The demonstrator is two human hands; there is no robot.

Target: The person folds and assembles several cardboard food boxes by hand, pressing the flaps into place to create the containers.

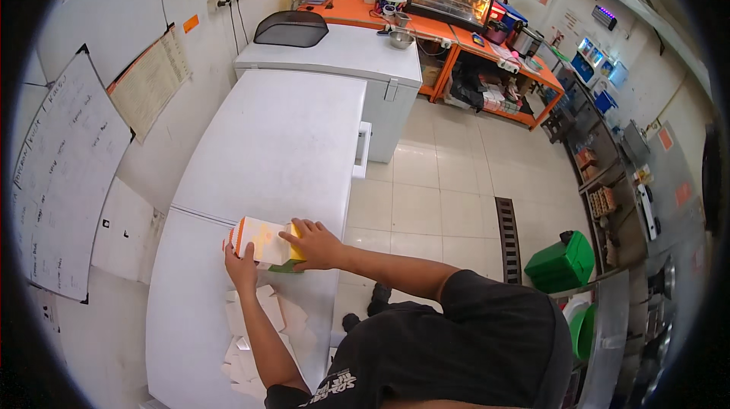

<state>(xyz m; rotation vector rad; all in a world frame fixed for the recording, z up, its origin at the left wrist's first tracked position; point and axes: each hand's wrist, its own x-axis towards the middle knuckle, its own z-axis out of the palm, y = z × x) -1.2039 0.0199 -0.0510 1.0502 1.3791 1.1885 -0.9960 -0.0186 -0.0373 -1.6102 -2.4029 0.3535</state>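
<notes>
Between my two hands is a small paper food box (262,240), white with yellow, orange and green printed areas, over a white freezer lid (251,135). My left hand (242,266) grips its left end, thumb raised against the near side. On the right end lies my right hand (315,245), its fingers bent over the yellow part. The box's underside and some of my fingertips are hidden. Closer to me, partly behind my left forearm, several flat white cardboard pieces (245,359) lie on the freezer.
A second white freezer (350,50) stands beyond, bearing a black mesh tray (290,30) and a metal bowl (401,39). Orange tables (456,36) with a lit display case (450,0) are at the back. To the right are a floor drain (507,240) and green bin (560,263).
</notes>
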